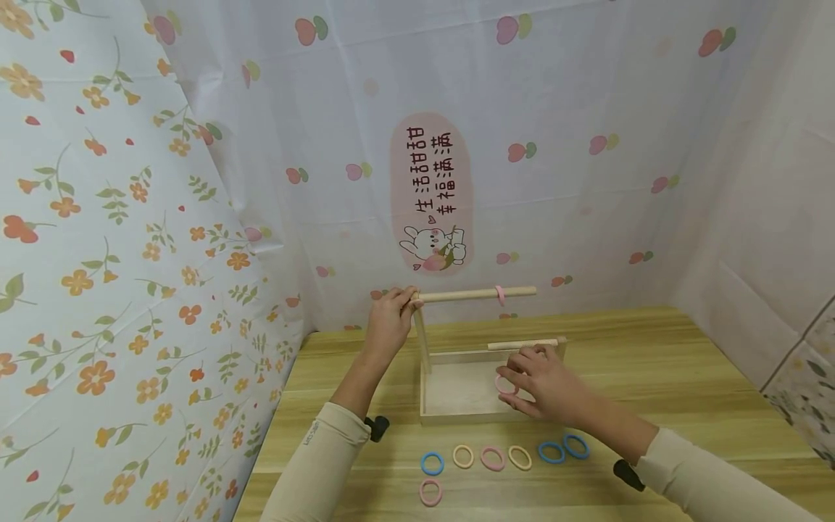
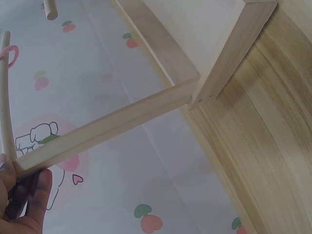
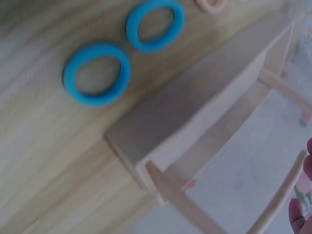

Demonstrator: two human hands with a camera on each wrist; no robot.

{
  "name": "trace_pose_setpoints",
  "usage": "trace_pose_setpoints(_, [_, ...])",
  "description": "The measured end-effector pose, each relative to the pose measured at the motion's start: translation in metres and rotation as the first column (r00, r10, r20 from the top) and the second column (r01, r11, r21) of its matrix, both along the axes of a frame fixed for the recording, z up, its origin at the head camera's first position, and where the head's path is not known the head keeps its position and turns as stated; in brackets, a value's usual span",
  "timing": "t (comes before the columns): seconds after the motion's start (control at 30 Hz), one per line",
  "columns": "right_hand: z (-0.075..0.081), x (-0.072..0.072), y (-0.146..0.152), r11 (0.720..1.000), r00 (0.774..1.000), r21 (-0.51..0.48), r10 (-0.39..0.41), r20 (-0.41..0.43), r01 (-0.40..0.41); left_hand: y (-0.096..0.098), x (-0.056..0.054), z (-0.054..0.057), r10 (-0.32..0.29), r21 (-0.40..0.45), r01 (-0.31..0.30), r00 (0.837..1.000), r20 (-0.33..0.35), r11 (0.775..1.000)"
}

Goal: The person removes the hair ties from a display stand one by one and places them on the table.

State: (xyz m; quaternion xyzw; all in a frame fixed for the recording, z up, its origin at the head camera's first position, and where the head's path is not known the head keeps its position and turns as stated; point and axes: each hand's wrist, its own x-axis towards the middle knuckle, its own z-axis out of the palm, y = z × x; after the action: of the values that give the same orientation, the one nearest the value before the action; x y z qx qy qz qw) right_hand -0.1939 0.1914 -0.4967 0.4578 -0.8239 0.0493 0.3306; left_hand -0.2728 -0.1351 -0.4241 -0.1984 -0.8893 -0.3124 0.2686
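Observation:
A wooden rack with a tray base (image 1: 457, 419) has a tall post (image 1: 422, 337) at its left. A pink ring (image 1: 500, 296) hangs on the upper rod (image 1: 463, 295). My left hand (image 1: 385, 325) grips the top of the post, where the upper rod joins it; in the left wrist view, thumb and fingers (image 2: 41, 192) pinch that corner. In front of the lower rod (image 1: 522, 344), my right hand (image 1: 551, 384) holds another pink ring (image 1: 497, 384) between thumb and fingers, over the tray. Only fingertips (image 3: 295, 214) of this hand show in the right wrist view, its ring out of sight.
Along the table before the rack lie several loose rings: a blue ring (image 1: 423, 464) at left, a pink ring (image 1: 430, 504) nearer me, yellow and pink ones in the middle, and two blue rings (image 3: 70, 90) at right. A patterned curtain (image 1: 352, 217) hangs behind.

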Motion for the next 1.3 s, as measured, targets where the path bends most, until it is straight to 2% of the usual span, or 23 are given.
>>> trace_pose_setpoints(0.13, [-0.009, 0.009, -0.009, 1.0, 1.0, 0.024, 0.021, -0.01, -0.02, 0.0, 0.0, 0.0, -0.001, 0.002, 0.001, 1.0, -0.003, 1.0])
trace_pose_setpoints(0.57, [-0.032, 0.036, -0.032, 0.995, 0.992, 0.093, 0.03, 0.123, -0.042, 0.001, -0.001, -0.001, 0.004, 0.009, -0.004, 1.0, 0.013, 1.0])
trace_pose_setpoints(0.97, [-0.04, 0.057, -0.05, 0.988, 0.976, 0.073, 0.123, 0.182, -0.138, 0.001, -0.005, -0.004, 0.009, 0.002, -0.009, 1.0, 0.006, 1.0])
trace_pose_setpoints(1.3, [-0.052, 0.069, -0.059, 0.968, 0.968, 0.169, 0.15, 0.201, -0.185, 0.001, -0.002, -0.002, 0.018, 0.001, -0.018, 1.0, 0.017, 1.0])
